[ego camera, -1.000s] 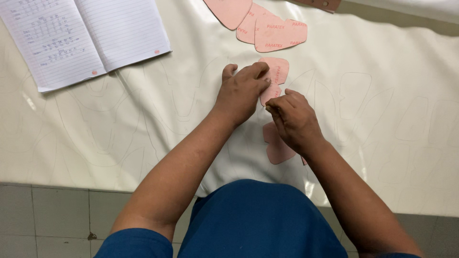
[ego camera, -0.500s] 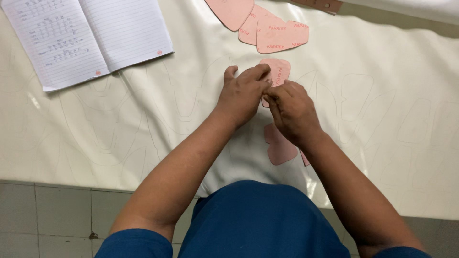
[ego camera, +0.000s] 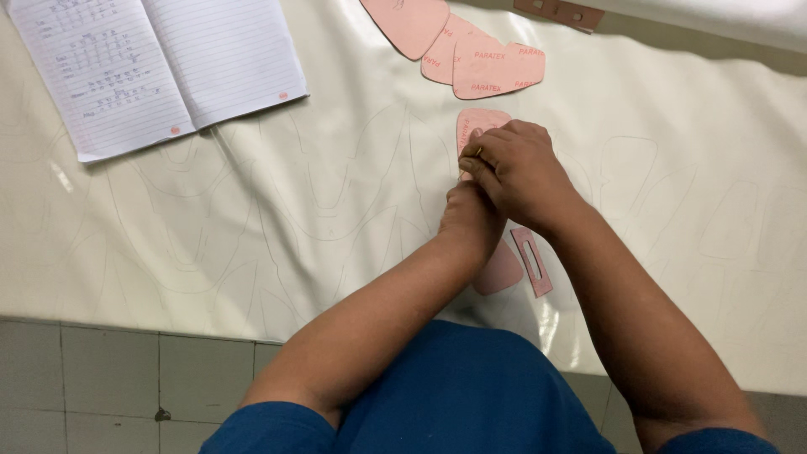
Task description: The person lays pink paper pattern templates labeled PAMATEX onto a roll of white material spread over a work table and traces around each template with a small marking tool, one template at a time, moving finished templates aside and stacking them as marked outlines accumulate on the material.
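Even, fairly bright overhead light falls on the glossy white sheet (ego camera: 336,210), which shows soft glare streaks near its lower edge. Shadows are faint, only a thin dark rim under the forearms. Focus is sharp at centre; the right hand (ego camera: 517,168) is slightly blurred.
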Tool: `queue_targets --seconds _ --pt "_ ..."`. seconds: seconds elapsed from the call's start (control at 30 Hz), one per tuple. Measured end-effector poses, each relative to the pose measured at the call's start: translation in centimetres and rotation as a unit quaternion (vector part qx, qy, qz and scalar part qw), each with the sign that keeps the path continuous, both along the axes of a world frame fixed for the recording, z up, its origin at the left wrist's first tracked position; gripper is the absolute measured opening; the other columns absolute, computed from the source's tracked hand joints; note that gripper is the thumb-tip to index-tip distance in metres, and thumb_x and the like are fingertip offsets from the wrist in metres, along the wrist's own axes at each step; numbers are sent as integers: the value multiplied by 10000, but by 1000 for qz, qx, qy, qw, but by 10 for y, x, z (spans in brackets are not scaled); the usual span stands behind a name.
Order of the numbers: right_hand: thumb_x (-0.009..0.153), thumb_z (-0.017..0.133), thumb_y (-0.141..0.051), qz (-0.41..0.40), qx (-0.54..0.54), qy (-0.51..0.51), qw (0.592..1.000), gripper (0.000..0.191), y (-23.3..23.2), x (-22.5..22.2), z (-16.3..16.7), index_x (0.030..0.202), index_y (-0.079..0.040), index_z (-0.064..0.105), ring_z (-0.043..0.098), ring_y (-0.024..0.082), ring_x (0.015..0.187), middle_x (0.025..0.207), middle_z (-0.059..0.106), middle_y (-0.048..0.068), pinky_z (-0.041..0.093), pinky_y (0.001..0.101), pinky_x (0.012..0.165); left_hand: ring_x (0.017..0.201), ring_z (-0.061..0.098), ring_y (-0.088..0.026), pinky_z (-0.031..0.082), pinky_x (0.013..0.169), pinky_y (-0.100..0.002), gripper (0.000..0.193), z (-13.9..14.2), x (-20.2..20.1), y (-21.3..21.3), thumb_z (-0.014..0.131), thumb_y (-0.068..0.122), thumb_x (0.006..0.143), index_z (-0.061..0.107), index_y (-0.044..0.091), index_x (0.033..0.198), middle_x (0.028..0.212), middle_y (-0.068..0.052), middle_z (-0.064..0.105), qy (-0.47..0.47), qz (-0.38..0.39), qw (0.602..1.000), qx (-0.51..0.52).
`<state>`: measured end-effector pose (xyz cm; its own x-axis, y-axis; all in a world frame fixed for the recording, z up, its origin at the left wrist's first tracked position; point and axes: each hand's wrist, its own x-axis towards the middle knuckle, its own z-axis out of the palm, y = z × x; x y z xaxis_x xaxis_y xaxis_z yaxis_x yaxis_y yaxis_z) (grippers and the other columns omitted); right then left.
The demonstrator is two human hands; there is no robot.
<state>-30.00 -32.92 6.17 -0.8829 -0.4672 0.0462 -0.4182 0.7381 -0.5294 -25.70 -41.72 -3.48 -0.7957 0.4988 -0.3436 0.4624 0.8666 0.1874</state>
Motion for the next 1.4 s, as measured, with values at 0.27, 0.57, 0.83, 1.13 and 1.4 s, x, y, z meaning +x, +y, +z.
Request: queue_targets --seconds 0.27,0.57,0.83,1.13,1.4 --pt "1016 711 -141 -33 -1 125 992 58 -3 -22 -19 1007 -90 738 641 259 969 974 713 40 380 465 1098 1467 433 -464 617 619 -320 579 21 -8 -10 604 63 899 456 -126 1426 1619 -418 203 5 -7 1000 -17" --pt "1053 689 -66 -66 -108 152 980 32 -8 -19 -7 1052 -47 664 630 292 956 1010 687 96 482 392 957 798 756 -285 599 517 -363 736 19 -14 -13 543 46 908 237 -231 1518 1584 -396 22 -47 102 989 99" --pt "1007 582 -58 -243 -146 -34 958 201 30 102 6 1184 -57 678 634 235 685 871 648 101 532 351 641 513 660 -180 565 445 -367 313 16 -5 -31 597 51 854 645 -195 1044 1482 -468 344 187 -9 979 81" --pt "958 682 -142 -425 63 50 902 323 103 226 -53 1271 -63 684 636 265 901 1085 622 108 538 390 754 634 691 -270 571 537 -397 575 40 -7 -49 590 144 910 451 -120 1401 1641 -265 236 50 18 992 112" --pt "964 702 -178 -446 71 100 887 331 116 244 -85 1281 -83 684 622 264 912 1060 607 90 539 401 748 762 691 -301 573 637 -408 674 43 6 -56 630 336 965 442 -69 1470 1652 -175 290 91 40 979 178"
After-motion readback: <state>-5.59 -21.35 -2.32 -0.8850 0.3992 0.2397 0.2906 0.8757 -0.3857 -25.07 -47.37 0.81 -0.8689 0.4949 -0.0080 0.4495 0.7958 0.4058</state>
